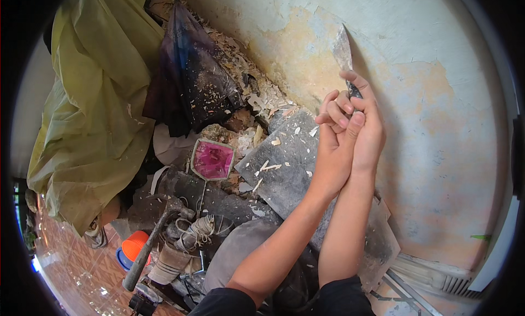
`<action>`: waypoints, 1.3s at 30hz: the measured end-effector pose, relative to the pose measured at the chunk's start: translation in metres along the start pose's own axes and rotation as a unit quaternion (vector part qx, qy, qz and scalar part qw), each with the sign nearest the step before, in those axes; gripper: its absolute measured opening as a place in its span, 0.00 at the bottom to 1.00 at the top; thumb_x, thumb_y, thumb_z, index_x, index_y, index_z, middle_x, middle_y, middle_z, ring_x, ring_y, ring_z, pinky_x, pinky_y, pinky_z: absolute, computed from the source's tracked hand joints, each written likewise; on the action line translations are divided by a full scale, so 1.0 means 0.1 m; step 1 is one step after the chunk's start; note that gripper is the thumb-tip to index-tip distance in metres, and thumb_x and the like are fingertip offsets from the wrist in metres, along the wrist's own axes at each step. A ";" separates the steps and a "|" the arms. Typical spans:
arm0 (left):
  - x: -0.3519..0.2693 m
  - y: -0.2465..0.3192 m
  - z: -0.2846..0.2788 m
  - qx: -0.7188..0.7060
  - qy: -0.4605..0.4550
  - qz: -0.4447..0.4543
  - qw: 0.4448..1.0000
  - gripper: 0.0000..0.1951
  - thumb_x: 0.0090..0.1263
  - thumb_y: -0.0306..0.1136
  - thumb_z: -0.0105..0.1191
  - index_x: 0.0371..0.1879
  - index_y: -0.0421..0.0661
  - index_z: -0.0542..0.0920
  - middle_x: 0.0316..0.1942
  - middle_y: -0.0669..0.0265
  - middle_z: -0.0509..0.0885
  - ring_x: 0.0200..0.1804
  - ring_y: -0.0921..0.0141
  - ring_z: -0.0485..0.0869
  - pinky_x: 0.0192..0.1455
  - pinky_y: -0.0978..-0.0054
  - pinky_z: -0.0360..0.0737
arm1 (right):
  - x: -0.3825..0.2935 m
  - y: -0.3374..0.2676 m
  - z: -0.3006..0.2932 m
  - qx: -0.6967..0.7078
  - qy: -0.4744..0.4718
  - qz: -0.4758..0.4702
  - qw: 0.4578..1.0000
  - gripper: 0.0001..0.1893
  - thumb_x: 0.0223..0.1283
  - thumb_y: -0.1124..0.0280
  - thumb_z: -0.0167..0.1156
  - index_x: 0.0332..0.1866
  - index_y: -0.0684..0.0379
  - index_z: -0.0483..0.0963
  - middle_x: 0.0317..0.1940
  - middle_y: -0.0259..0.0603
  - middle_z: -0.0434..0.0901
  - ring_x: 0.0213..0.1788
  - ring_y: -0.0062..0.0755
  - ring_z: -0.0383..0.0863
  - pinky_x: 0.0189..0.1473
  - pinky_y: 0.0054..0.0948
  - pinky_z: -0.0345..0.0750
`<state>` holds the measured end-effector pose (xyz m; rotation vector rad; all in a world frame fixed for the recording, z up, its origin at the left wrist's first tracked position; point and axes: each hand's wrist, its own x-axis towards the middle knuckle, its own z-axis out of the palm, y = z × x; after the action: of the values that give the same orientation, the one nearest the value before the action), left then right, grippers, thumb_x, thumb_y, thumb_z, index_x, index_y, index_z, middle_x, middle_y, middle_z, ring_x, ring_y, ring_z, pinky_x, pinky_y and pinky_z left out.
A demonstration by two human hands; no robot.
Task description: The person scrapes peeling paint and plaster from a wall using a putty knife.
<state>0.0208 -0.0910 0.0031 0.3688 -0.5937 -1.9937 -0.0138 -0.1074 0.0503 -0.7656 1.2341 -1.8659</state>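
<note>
A putty knife with a dark handle (343,53) points upward in front of the painted wall (414,111), where paint has peeled in patches. My right hand (369,123) has its fingers wrapped about the handle. My left hand (338,127) lies against the right palm and wrist, its thumb on the right hand and its fingers loosely curled near the handle's lower end; it holds no tool. Beneath both forearms lies a grey board (283,156) strewn with paint flakes.
A claw hammer (154,242), a bundle of string (202,230), a pink container (213,160) and an orange cup (134,245) lie to the lower left. Yellow-green sheeting (98,102) and a dark cloth (192,69) hang at the left. Rubble lines the wall's foot. Metal strips (404,289) lie lower right.
</note>
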 end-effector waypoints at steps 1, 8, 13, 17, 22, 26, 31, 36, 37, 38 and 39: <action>0.01 0.03 -0.01 -0.005 0.013 -0.006 1.000 0.29 0.80 0.44 0.49 0.73 0.44 0.58 0.65 0.61 0.70 0.68 0.71 0.68 0.69 0.74 0.67 | 0.03 0.04 0.00 -0.002 -0.002 -0.001 1.000 0.22 0.57 0.76 0.42 0.58 0.71 0.64 0.22 0.30 0.58 0.23 0.20 0.61 0.34 0.34 0.83; 0.15 0.35 -0.23 -0.056 -0.021 -0.064 0.996 0.24 0.77 0.41 0.52 0.65 0.46 0.62 0.53 0.61 0.72 0.47 0.67 0.79 0.48 0.69 0.79 | 0.22 0.27 0.21 0.135 0.051 0.000 0.990 0.12 0.54 0.83 0.47 0.41 0.55 0.61 0.25 0.31 0.59 0.27 0.21 0.56 0.30 0.25 0.62; 0.24 0.46 -0.19 -0.182 -0.037 -0.050 0.981 0.18 0.77 0.42 0.49 0.58 0.47 0.62 0.42 0.60 0.75 0.24 0.67 0.80 0.23 0.67 0.80 | 0.37 0.35 0.32 0.163 0.045 -0.003 0.986 0.16 0.48 0.86 0.47 0.40 0.54 0.61 0.27 0.33 0.59 0.29 0.22 0.57 0.34 0.27 0.62; 0.25 0.25 -0.28 -0.122 -0.025 -0.032 0.992 0.18 0.78 0.40 0.47 0.58 0.47 0.61 0.42 0.59 0.75 0.26 0.66 0.81 0.25 0.68 0.83 | 0.36 0.36 0.18 0.221 0.030 0.032 0.974 0.17 0.45 0.87 0.45 0.39 0.52 0.62 0.28 0.34 0.58 0.29 0.23 0.57 0.34 0.26 0.62; 0.44 0.24 -0.31 -0.149 -0.006 -0.089 0.985 0.13 0.80 0.38 0.43 0.56 0.44 0.65 0.38 0.58 0.77 0.28 0.65 0.83 0.30 0.69 0.86 | 0.72 0.51 0.12 0.153 0.014 0.037 0.987 0.15 0.48 0.87 0.44 0.38 0.52 0.62 0.26 0.34 0.59 0.26 0.21 0.55 0.33 0.27 0.62; 0.35 0.29 -0.37 -0.176 -0.005 -0.073 0.982 0.13 0.81 0.39 0.43 0.55 0.44 0.67 0.35 0.58 0.78 0.25 0.65 0.82 0.26 0.71 0.82 | 0.52 0.57 0.24 0.149 0.081 0.019 0.985 0.13 0.51 0.86 0.45 0.37 0.53 0.63 0.20 0.28 0.57 0.24 0.19 0.54 0.32 0.28 0.61; 0.38 0.44 -0.38 -0.182 -0.038 -0.107 0.977 0.13 0.80 0.37 0.45 0.58 0.47 0.64 0.41 0.57 0.77 0.25 0.65 0.82 0.25 0.68 0.82 | 0.51 0.48 0.33 0.127 0.100 0.010 0.987 0.14 0.53 0.87 0.47 0.39 0.52 0.64 0.28 0.35 0.62 0.30 0.24 0.61 0.36 0.28 0.65; 0.25 0.46 -0.37 -0.123 -0.003 -0.098 0.988 0.14 0.80 0.37 0.46 0.58 0.48 0.64 0.41 0.58 0.78 0.25 0.67 0.82 0.26 0.68 0.82 | 0.48 0.56 0.16 0.149 0.078 0.013 0.986 0.15 0.52 0.87 0.48 0.39 0.52 0.65 0.28 0.37 0.63 0.31 0.25 0.61 0.35 0.29 0.65; 0.19 0.47 -0.28 -0.162 -0.037 -0.091 0.982 0.15 0.82 0.41 0.40 0.60 0.46 0.66 0.35 0.59 0.79 0.25 0.67 0.81 0.26 0.68 0.81 | 0.48 0.52 0.11 0.187 0.046 0.017 0.981 0.15 0.51 0.87 0.48 0.40 0.53 0.65 0.29 0.37 0.64 0.31 0.25 0.61 0.35 0.29 0.65; 0.32 0.38 -0.30 -0.126 -0.007 -0.076 0.989 0.16 0.82 0.42 0.40 0.60 0.46 0.66 0.33 0.59 0.79 0.25 0.67 0.81 0.26 0.69 0.80 | 0.57 0.51 0.09 0.163 0.063 0.020 0.984 0.16 0.49 0.88 0.47 0.40 0.53 0.65 0.29 0.38 0.64 0.30 0.26 0.60 0.35 0.29 0.65; 0.43 0.29 -0.33 -0.096 0.023 -0.072 0.993 0.17 0.82 0.42 0.41 0.61 0.46 0.66 0.31 0.60 0.79 0.24 0.67 0.80 0.26 0.70 0.79 | 0.65 0.52 0.14 0.158 0.069 0.019 0.985 0.16 0.49 0.88 0.47 0.40 0.53 0.65 0.29 0.38 0.64 0.30 0.26 0.60 0.35 0.29 0.65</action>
<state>0.0378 -0.1484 -0.0087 0.3462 -0.3509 -2.1540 -0.0234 -0.1820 0.0120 -0.4443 0.9909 -2.0451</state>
